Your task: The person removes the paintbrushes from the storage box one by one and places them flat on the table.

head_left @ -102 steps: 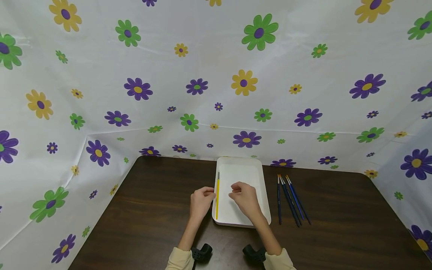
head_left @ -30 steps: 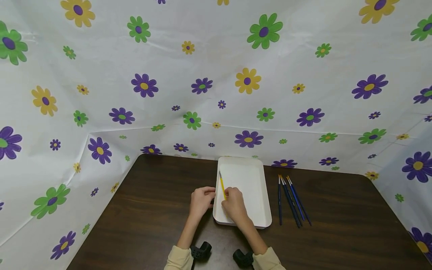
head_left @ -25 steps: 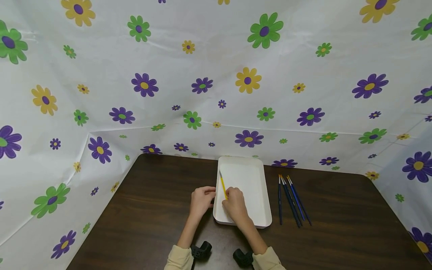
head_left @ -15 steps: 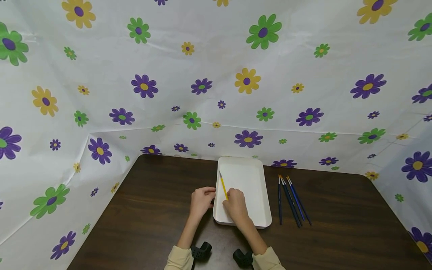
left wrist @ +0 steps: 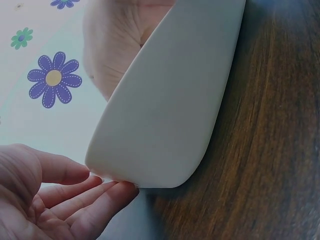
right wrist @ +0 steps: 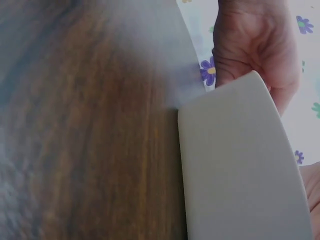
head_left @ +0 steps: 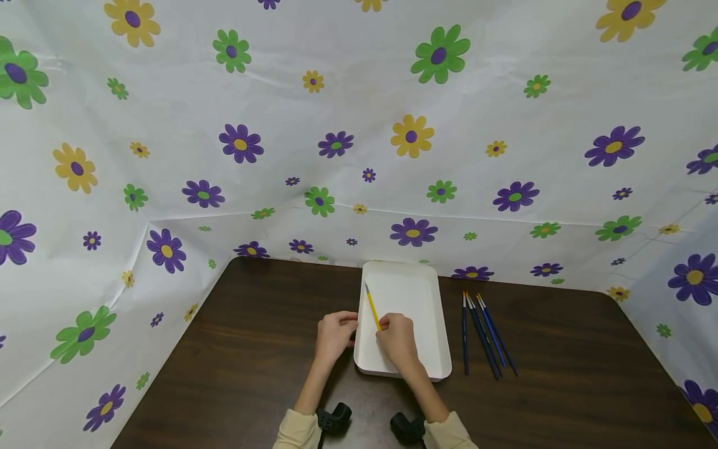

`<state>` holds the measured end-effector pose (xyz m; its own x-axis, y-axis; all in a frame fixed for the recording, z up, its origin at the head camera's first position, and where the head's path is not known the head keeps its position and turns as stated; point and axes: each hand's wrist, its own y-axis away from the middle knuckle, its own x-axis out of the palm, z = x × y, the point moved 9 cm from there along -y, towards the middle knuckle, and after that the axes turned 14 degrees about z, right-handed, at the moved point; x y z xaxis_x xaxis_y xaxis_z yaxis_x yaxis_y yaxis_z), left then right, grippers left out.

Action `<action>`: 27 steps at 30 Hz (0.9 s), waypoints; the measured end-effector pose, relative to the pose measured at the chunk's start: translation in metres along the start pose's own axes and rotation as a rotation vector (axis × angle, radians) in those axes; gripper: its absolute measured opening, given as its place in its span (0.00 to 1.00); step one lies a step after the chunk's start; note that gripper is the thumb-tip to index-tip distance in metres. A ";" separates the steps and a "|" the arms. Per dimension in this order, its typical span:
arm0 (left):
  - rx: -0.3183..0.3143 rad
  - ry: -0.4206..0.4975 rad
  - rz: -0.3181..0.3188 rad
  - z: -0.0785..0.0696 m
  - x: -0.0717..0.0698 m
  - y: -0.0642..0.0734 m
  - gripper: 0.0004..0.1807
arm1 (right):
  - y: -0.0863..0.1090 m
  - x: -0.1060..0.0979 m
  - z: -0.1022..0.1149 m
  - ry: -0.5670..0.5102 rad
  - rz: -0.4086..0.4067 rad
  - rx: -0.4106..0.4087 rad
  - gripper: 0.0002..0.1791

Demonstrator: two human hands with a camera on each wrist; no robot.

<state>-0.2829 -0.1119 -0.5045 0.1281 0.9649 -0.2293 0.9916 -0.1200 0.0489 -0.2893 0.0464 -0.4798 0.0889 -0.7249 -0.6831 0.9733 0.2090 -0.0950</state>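
Note:
In the head view a shallow white tray (head_left: 417, 305) lies on the dark wooden table. My right hand (head_left: 398, 340) is over its left half, thumb and fingers pinching the handle end of a yellow-handled paintbrush (head_left: 373, 310). That brush slants up and left, its grey tip by the tray's left wall; the rear of the handle is hidden by the hand. My left hand (head_left: 333, 337) is at the tray's left side, fingertips right at the outer wall. In the left wrist view its thumb and fairly straight fingers (left wrist: 107, 207) meet the tray's corner and rim.
Several blue-handled paintbrushes (head_left: 482, 333) lie on the table (head_left: 269, 330) just right of the tray, bristles toward the back. A white flower-printed cloth (head_left: 348, 100) hangs behind and around the table. A black camera mount (head_left: 335, 416) sits on each wrist.
My right hand has come down from over the tray's middle and taken the yellow paintbrush, which turned from upright along the left wall to a slant. Lately both shifted slightly right. My left hand stayed.

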 end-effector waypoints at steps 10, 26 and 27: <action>0.011 0.006 0.004 0.000 0.001 -0.001 0.11 | -0.005 -0.018 -0.019 -0.192 -0.063 0.066 0.09; 0.016 0.034 0.012 0.001 0.002 0.000 0.11 | -0.004 -0.064 -0.047 -0.570 -0.063 0.222 0.12; 0.015 0.033 0.012 0.001 0.002 0.000 0.11 | -0.003 -0.068 -0.049 -0.592 -0.062 0.223 0.13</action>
<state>-0.2826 -0.1105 -0.5058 0.1391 0.9706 -0.1965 0.9902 -0.1345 0.0367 -0.3090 0.1268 -0.4684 0.0705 -0.9848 -0.1589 0.9954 0.0591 0.0754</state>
